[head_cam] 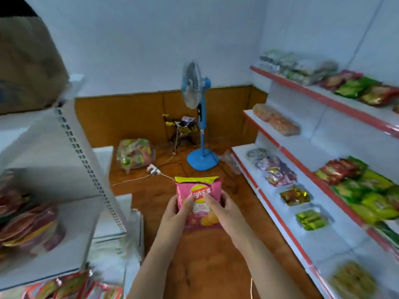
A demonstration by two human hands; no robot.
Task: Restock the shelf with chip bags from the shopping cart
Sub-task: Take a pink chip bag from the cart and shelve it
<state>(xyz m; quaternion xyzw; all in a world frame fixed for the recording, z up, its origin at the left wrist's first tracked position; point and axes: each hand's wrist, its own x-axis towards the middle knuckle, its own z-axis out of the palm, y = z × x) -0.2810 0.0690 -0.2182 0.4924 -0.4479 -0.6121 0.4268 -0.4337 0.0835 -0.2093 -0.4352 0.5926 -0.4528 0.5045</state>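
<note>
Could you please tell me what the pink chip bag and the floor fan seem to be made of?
Pink chip bag: probably thin plastic film, glossy, with creases and a crimped top edge. Floor fan: seemingly smooth blue plastic on base and pole; its pale grille is too blurred to judge.

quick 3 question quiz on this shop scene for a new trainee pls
1. True or false: the pink chip bag is gripped by both the left hand and the right hand.
2. What stands on the floor by the far wall? A) a ladder B) a blue fan C) a bucket
3. Fill in: the shelf edges on the right side are trimmed in ____.

Key: 1 true; 2 B; 3 red.
</note>
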